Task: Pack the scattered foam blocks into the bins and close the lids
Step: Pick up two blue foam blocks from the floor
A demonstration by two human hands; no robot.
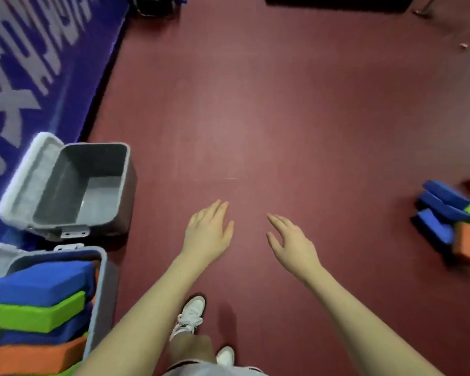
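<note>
While a person stands on a dark red floor (pixel 282 118) looking down, two grey bins sit along its left edge, against a blue banner (pixel 25 63) with white lettering. Left of the person's white shoes (pixel 190 316), the nearer bin (pixel 98 294) is packed with blue, green and orange foam blocks (pixel 38 302), its lid not closed. Just beyond it, the farther bin (pixel 79 185) is empty, its lid (pixel 30 175) swung back. Above the shoes, the left hand (pixel 208 234) is held out flat, fingers spread, holding nothing. Right of it, apart, the right hand (pixel 293 245) is likewise loose and empty. Far right of the shoes, a pile of loose blocks (pixel 451 215), blue, green and orange, lies on the floor.
</note>
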